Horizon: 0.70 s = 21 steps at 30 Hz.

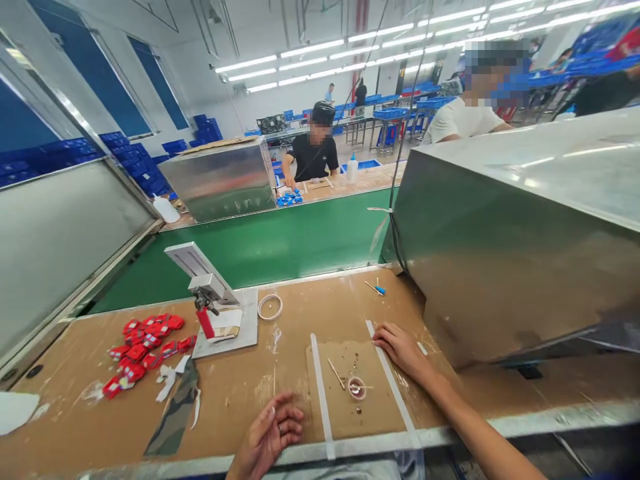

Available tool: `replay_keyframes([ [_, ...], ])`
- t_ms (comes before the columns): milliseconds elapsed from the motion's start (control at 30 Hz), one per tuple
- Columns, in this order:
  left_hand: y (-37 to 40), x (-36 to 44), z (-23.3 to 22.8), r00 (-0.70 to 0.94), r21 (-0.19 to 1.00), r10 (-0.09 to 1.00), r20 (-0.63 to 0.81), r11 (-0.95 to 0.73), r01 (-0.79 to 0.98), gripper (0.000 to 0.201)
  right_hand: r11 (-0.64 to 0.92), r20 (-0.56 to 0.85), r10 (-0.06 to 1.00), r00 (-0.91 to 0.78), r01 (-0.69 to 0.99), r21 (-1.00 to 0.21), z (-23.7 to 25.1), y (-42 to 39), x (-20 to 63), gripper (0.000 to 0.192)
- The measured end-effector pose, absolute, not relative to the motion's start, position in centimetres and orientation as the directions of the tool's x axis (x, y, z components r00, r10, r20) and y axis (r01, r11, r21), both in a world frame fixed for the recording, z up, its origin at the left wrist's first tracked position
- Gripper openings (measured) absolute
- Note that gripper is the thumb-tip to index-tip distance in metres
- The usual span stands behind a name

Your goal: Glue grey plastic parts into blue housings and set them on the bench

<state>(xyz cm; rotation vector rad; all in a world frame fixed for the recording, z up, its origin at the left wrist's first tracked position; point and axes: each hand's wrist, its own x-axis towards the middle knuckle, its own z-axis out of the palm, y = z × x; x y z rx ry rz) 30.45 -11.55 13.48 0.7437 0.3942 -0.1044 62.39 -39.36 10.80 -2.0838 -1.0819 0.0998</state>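
My left hand [277, 427] is over the near edge of the bench, palm turned up, fingers loosely bent and apart with nothing in them. My right hand [397, 347] rests on the brown bench top beside the right white tape strip [393, 380], its fingers stretched out. Between my hands lies a cardboard sheet [333, 417], taped down along both sides. A small round cup [357, 389] with a thin stick in it stands on the sheet. A wooden stick [337, 373] and small dark crumbs lie around it.
Left are a pile of red toy-car-like pieces [145, 343], a clamp fixture with a red handle [205, 323], camouflage cloth [173, 417] and a tape roll [270, 307]. A metal box [500, 267] bounds the right. Beyond the green belt [280, 233] sits a person [315, 150].
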Motion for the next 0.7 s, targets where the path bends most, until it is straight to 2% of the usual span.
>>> replay_keyframes([
  [133,-11.3,30.8,13.7,0.934,0.586,-0.002,-0.357,0.779,0.225,0.045,-0.384,0.224,0.742,0.632,0.675,-0.630,10.0,-39.3,62.8,0.033],
  [300,-11.2,30.7,13.2,0.934,0.570,0.003,-0.357,0.793,0.215,0.043,-0.407,0.215,0.714,0.666,0.645,-0.647,10.0,-39.6,62.4,0.033],
  [367,-11.2,30.6,12.9,0.932,0.569,0.020,-0.361,0.797,0.203,0.043,-0.459,0.237,0.649,0.723,0.621,-0.635,9.8,-39.5,61.6,0.036],
  [500,-11.3,30.3,12.7,0.937,0.557,0.047,-0.347,0.814,0.165,0.042,-0.648,0.259,0.453,0.853,0.514,-0.563,8.8,-38.9,59.4,0.040],
  [600,-11.3,30.4,13.0,0.931,0.556,0.032,-0.363,0.810,0.189,0.042,-0.733,0.204,0.347,0.915,0.401,-0.549,8.7,-38.1,58.4,0.033],
  [700,-11.3,30.6,13.4,0.932,0.553,0.004,-0.363,0.806,0.211,0.042,-0.751,0.123,0.286,0.950,0.302,-0.587,9.1,-37.5,58.5,0.025],
])
